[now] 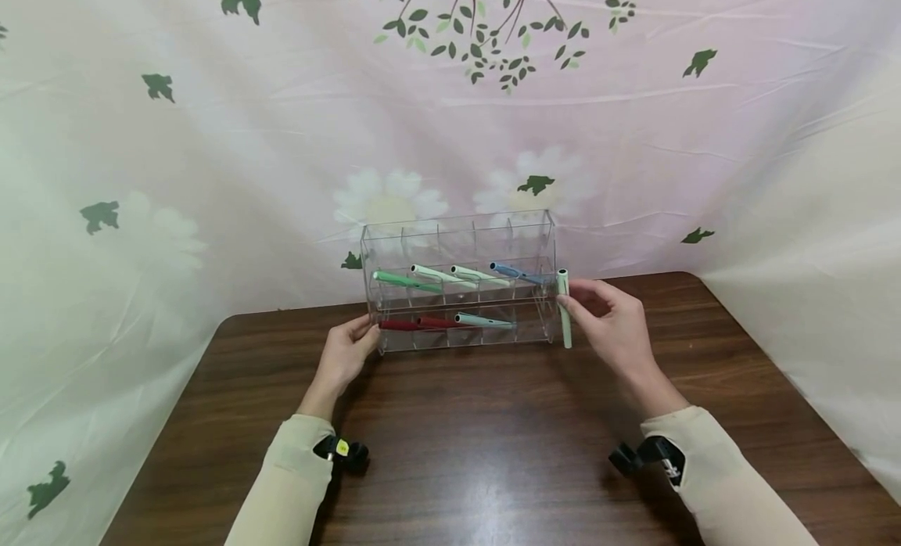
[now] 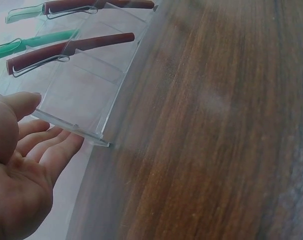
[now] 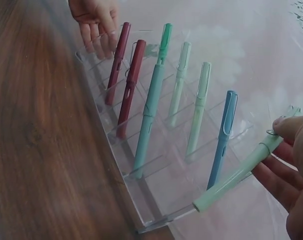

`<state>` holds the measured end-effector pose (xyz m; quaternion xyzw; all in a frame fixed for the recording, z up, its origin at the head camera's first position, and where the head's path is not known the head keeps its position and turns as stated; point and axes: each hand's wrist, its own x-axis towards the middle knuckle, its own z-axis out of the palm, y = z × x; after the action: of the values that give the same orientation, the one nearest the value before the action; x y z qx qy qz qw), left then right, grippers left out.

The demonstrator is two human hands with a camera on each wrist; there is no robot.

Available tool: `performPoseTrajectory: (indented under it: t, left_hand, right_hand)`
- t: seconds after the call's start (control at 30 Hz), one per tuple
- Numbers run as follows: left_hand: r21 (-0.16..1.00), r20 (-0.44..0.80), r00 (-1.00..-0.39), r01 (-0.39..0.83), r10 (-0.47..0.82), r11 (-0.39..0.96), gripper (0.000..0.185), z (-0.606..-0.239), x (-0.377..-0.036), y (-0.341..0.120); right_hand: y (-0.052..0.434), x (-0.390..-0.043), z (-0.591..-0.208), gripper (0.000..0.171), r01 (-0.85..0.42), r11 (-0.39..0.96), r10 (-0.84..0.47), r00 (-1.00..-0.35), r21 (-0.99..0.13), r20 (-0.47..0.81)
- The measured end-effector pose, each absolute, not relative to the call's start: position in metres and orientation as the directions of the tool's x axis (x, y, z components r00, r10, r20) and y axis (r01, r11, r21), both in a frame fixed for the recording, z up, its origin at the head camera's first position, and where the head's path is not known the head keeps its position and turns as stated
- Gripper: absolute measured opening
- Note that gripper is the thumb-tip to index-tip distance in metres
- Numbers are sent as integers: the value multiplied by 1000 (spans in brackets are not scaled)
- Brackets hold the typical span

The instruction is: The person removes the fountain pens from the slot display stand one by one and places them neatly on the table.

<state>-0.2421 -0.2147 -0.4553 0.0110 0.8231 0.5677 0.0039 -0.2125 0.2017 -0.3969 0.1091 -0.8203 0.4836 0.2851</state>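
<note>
A clear pen holder [image 1: 461, 345] with divided compartments in two tiers stands at the back of the table. My left hand [image 1: 345, 356] holds its left end, thumb on one side of the panel and fingers on the other. A pale green capped pen [image 1: 566, 327] is pinched between the thumb and fingers of my right hand [image 1: 615, 327], just beside the holder's right end, nearly upright. In the upper tier lean a green pen [image 1: 407, 281], two pale green pens [image 1: 443, 276] and a blue pen [image 1: 517, 273]. The lower tier holds two dark red pens [image 3: 131, 87] and a light teal pen [image 3: 148, 117].
The brown wood-grain table [image 1: 464, 444] extends in front of the holder. A pale cloth [image 1: 281, 139] printed with flowers and leaves hangs behind it and along both sides. Dark wrist cameras [image 1: 352, 456] sit at both sleeves.
</note>
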Motion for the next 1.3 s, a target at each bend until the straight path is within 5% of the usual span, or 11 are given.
performPoseTrajectory:
  t: [1.3]
  left_hand:
    - [941, 4, -999, 19, 44, 339, 48, -453, -241, -216]
  right_hand:
    - [234, -220, -467, 26, -60, 738, 115, -970, -672, 213]
